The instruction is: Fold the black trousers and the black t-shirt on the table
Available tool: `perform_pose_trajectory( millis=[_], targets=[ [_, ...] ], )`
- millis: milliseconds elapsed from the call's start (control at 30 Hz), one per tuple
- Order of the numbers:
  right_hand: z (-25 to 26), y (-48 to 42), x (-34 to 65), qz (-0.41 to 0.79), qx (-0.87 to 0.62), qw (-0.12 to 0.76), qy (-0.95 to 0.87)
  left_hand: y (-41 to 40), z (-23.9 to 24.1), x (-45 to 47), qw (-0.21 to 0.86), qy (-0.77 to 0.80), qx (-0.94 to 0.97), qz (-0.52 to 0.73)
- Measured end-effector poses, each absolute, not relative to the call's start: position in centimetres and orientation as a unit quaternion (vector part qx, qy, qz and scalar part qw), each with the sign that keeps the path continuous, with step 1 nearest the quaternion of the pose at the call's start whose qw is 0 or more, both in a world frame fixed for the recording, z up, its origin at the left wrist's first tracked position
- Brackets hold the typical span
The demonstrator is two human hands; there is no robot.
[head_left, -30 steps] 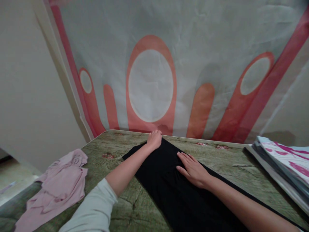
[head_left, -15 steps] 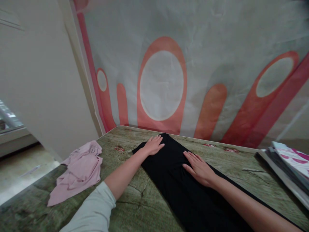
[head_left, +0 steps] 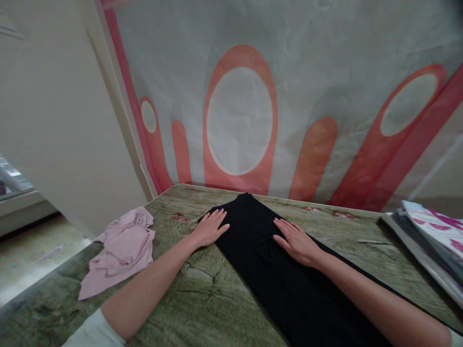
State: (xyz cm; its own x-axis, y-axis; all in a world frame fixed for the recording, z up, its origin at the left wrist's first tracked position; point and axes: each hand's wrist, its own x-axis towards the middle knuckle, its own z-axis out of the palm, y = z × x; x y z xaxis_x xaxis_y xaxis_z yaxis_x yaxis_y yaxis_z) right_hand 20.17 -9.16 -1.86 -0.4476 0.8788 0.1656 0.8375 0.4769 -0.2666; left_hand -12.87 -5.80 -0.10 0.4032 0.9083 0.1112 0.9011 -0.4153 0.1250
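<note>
A long black garment [head_left: 253, 250] lies spread over the wood-patterned table, its narrow end toward the wall; its exact kind I cannot tell. My left hand [head_left: 210, 229] rests flat on its left edge near the far end, fingers stretched out. Flat on the right side of the cloth lies my right hand [head_left: 296, 242], fingers extended and thumb apart. Small wrinkles show in the fabric between the hands. Neither hand grips anything. My right forearm covers part of the garment's nearer right side.
On the left of the table [head_left: 202, 299] lies a crumpled pink garment [head_left: 123, 246]. A stack of folded clothes [head_left: 430, 241] sits at the right edge. Behind the table hangs a grey sheet [head_left: 307, 62] with orange and pink shapes. A pale panel [head_left: 61, 96] stands at left.
My left hand has slid left and nearer across the black garment, from its upper middle to its left edge. My right hand has stayed nearly in place. The view has shifted slightly.
</note>
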Motion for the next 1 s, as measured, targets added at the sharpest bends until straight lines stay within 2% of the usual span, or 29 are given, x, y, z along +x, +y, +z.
perform_pose_trajectory(
  millis=[167, 333, 467, 600, 833, 1000],
  targets=[
    [-1.6, -9.3, 20.2, 0.076, -0.508, 0.147, -0.845, -4.7, -0.6, -14.2, 0.006, 0.542, 0.835, 0.09],
    [-1.6, -9.4, 20.2, 0.078, -0.505, 0.151, -0.846, -3.6, -0.9, -17.4, 0.01, 0.63, 0.769, 0.112],
    [-1.8, -9.3, 20.2, 0.072, -0.507, 0.146, -0.846, -2.8, 0.0, -19.7, 0.023, 0.673, 0.716, 0.185],
    [-2.0, -9.2, 20.2, 0.069, -0.504, 0.152, -0.847, -2.5, 1.6, -20.8, 0.037, 0.69, 0.696, 0.198],
    [-2.4, -9.0, 20.3, 0.065, -0.5, 0.156, -0.849, -3.5, 2.8, -20.6, 0.227, 0.617, 0.718, 0.229],
    [-2.2, -9.1, 20.3, 0.062, -0.501, 0.156, -0.849, -4.1, 3.1, -20.0, 0.256, 0.586, 0.739, 0.214]
  ],
)
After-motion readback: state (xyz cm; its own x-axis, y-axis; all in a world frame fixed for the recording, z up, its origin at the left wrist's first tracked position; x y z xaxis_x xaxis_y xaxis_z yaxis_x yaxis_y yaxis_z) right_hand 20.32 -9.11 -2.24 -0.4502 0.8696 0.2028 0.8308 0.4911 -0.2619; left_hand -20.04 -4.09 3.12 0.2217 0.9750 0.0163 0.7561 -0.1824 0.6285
